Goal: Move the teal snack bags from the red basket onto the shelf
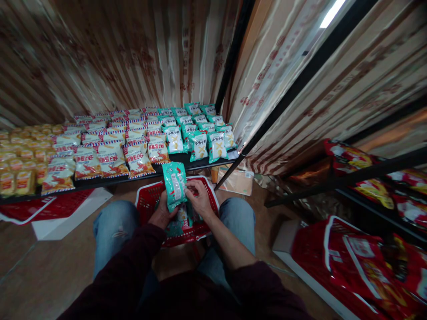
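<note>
A teal snack bag (175, 184) is held upright over a red plastic basket (149, 198) that rests between my knees. My left hand (162, 213) grips the bag's lower left edge. My right hand (199, 198) pinches its right side. More teal bags (180, 224) lie in the basket under my hands. Just beyond the basket, a low black shelf (187, 158) carries rows of matching teal bags (199, 144).
On the same shelf stand red-and-white snack bags (111, 158) and yellow bags (20, 171) further left. A black shelf post (283, 104) rises on the right. Red bags (360, 262) fill shelves at right. A cardboard box (237, 181) sits on the floor beyond the basket.
</note>
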`<state>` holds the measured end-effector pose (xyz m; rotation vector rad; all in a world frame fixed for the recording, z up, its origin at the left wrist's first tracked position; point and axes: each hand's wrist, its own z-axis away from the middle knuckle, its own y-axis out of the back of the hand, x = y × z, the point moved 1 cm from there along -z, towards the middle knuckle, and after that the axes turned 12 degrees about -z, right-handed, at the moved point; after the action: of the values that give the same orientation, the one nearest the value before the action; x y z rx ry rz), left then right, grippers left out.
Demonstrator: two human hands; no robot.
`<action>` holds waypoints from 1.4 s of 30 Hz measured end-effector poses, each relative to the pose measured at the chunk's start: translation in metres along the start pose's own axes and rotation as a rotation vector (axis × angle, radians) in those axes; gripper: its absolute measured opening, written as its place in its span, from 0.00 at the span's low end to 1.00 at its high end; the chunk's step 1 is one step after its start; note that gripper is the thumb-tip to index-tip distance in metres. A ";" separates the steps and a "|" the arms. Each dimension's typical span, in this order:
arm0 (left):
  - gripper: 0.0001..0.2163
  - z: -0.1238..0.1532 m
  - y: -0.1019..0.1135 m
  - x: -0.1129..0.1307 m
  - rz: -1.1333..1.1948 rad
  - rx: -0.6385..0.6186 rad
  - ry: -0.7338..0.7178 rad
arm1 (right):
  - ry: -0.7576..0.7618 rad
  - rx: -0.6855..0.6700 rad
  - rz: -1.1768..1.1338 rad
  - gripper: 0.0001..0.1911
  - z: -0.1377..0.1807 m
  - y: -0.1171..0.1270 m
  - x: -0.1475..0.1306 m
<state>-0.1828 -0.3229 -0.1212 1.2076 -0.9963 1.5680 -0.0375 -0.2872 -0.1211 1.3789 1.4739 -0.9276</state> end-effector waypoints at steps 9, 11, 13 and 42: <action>0.12 -0.019 -0.028 0.015 0.199 -0.165 0.174 | -0.099 -0.105 -0.033 0.15 0.002 0.004 -0.009; 0.17 -0.018 -0.028 0.019 0.273 -0.161 0.189 | -0.114 -0.143 -0.088 0.18 0.002 0.005 -0.011; 0.22 -0.016 -0.027 0.022 0.308 -0.131 0.194 | -0.126 -0.170 -0.114 0.22 0.003 0.004 -0.013; 0.28 -0.062 -0.033 0.039 -0.082 0.239 -0.184 | 0.098 0.192 0.117 0.16 -0.053 -0.001 0.005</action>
<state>-0.1718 -0.2488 -0.0933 1.5618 -0.8795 1.5646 -0.0440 -0.2355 -0.1085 1.6532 1.3875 -0.9574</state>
